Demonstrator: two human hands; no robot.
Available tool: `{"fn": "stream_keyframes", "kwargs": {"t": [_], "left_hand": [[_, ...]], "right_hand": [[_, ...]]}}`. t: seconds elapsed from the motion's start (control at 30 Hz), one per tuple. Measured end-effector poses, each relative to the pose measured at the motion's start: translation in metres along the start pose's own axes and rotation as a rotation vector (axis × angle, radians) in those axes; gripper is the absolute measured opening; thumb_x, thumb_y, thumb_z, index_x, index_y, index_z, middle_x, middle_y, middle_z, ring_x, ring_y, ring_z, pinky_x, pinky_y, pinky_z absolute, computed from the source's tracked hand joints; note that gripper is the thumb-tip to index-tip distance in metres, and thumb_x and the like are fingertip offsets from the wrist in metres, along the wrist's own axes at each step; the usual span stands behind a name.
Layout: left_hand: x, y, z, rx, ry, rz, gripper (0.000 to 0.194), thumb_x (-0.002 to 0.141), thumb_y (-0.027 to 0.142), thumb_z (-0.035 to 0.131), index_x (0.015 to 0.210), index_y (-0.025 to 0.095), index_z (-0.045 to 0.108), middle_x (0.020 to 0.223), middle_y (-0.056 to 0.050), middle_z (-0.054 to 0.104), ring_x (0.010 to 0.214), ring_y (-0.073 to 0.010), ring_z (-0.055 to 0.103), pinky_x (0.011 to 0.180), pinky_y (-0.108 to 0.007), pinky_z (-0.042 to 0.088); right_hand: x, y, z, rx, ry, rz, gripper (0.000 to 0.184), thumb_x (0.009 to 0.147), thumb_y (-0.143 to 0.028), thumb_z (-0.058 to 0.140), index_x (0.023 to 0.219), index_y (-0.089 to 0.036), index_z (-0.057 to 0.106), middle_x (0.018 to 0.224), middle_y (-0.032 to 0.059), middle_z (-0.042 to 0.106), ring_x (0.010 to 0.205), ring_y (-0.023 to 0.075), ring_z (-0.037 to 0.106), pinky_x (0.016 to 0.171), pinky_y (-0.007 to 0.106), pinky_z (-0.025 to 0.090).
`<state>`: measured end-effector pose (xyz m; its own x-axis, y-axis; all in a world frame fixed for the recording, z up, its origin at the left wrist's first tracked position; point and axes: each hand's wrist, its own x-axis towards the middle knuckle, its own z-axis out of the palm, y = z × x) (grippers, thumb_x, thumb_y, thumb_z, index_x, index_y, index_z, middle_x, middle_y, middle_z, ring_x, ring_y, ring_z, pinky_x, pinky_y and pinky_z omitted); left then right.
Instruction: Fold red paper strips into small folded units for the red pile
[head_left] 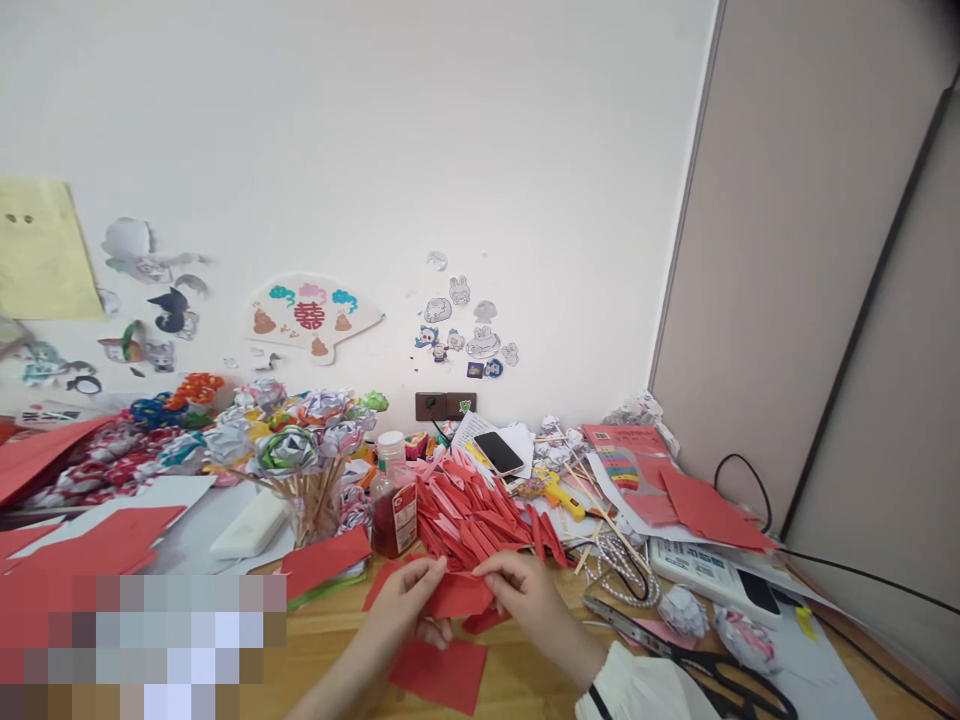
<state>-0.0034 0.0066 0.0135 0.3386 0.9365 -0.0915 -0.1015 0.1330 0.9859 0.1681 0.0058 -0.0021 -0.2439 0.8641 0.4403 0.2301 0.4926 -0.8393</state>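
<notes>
Between my two hands, just above the wooden table, is a piece of red paper (459, 594). My left hand (411, 598) pinches its left side with thumb and fingers. The right edge is gripped by the fingertips of my right hand (517, 590). Below them a red paper square (441, 676) lies flat on the wood. Right behind my hands rises a heap of folded red and pink paper strips (480, 510). A bottle with red contents (393, 500) stands to the left of that heap.
At the right lie large black-handled scissors (720, 670), a coil of braided cord (624, 572) and crumpled paper balls (682, 610). A phone (499, 453) and a yellow glue gun (562, 496) are farther back. Paper flowers on sticks (289, 455) stand in a cup at left.
</notes>
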Motion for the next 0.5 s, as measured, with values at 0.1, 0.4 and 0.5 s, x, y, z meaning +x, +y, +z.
{"fn": "stream_keyframes", "kwargs": {"t": [0.1, 0.4, 0.5], "left_hand": [[0.000, 0.001, 0.000, 0.007, -0.001, -0.022, 0.031, 0.065, 0.046, 0.056, 0.066, 0.016, 0.048, 0.041, 0.004, 0.057, 0.034, -0.0105, 0.054, 0.036, -0.019, 0.044], [0.000, -0.003, 0.002, 0.161, -0.017, 0.070, 0.032, 0.060, 0.043, 0.061, 0.070, 0.015, 0.048, 0.046, 0.004, 0.058, 0.037, -0.0115, 0.056, 0.040, -0.022, 0.047], [0.001, -0.008, 0.002, 0.214, 0.001, 0.130, 0.032, 0.061, 0.044, 0.059, 0.070, 0.015, 0.050, 0.048, 0.005, 0.056, 0.037, -0.0110, 0.055, 0.040, -0.022, 0.046]], "right_hand": [[-0.002, -0.006, -0.002, -0.124, -0.020, -0.095, 0.022, 0.074, -0.013, 0.044, 0.081, -0.018, 0.064, 0.073, 0.0027, 0.064, 0.064, 0.0124, 0.056, 0.061, 0.022, 0.041], [-0.006, -0.013, -0.002, -0.165, -0.144, -0.048, 0.021, 0.078, -0.027, 0.044, 0.087, -0.017, 0.060, 0.079, 0.0030, 0.062, 0.070, 0.0136, 0.055, 0.061, 0.021, 0.039], [-0.004, -0.007, 0.003, -0.076, -0.157, 0.019, 0.022, 0.078, -0.030, 0.045, 0.081, -0.015, 0.061, 0.075, 0.0028, 0.061, 0.068, 0.0136, 0.053, 0.059, 0.021, 0.038]]}}
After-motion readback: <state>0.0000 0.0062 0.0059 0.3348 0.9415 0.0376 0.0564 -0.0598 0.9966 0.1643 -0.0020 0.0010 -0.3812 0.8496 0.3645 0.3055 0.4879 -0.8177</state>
